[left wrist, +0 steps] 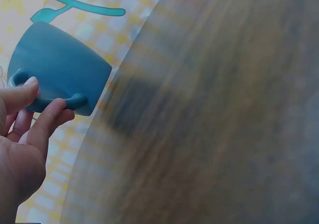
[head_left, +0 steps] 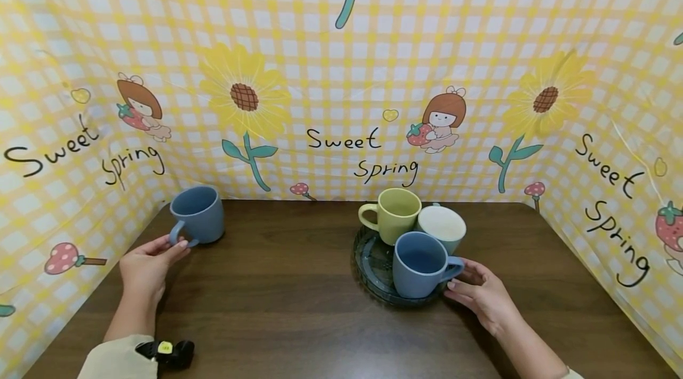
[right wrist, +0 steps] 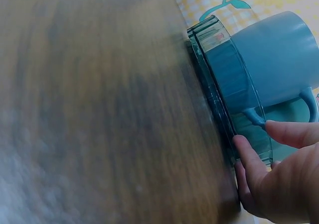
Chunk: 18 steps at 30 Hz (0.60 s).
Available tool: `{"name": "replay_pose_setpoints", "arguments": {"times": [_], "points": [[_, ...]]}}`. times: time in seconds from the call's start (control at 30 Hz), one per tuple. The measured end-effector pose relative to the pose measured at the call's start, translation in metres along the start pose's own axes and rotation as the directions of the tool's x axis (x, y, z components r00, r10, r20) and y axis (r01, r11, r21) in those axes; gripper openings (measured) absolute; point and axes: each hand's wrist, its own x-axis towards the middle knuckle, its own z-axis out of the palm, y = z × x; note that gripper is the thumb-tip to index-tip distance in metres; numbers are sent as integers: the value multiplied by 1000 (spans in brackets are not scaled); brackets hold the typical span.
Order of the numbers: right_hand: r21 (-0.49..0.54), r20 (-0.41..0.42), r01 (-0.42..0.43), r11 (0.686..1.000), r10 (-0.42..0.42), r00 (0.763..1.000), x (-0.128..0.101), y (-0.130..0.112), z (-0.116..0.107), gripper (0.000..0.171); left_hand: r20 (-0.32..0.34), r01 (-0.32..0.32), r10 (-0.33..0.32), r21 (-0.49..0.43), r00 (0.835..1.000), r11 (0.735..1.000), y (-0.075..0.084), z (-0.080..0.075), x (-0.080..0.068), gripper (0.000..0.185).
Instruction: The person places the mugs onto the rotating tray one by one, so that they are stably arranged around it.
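Observation:
A blue mug (head_left: 197, 215) stands at the table's back left. My left hand (head_left: 152, 263) reaches it from the near side, and in the left wrist view thumb and forefinger (left wrist: 50, 118) pinch the handle of this blue mug (left wrist: 57, 67). A dark clear round tray (head_left: 368, 269) right of centre carries a second blue mug (head_left: 420, 263), a green mug (head_left: 392, 213) and a white-lined mug (head_left: 441, 226). My right hand (head_left: 480, 293) is at the tray's right edge. There a finger (right wrist: 249, 157) lies against the tray's wall (right wrist: 224, 79) and the thumb sits over the rim, beside the blue mug's handle (right wrist: 306, 99).
The dark wooden table (head_left: 277, 302) is walled on three sides by a yellow checked printed sheet (head_left: 341, 82). A small black device (head_left: 171, 352) sits on my left wrist. Bare tabletop lies between the left mug and the tray.

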Motion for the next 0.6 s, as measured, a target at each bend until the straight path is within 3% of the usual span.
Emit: {"name": "replay_pose_setpoints", "arguments": {"times": [0.6], "points": [[5, 2, 2, 1000, -2, 1000, 0, 0, 0, 57, 113, -22, 23, -12, 993, 1000, -8, 7, -16, 23]]}}
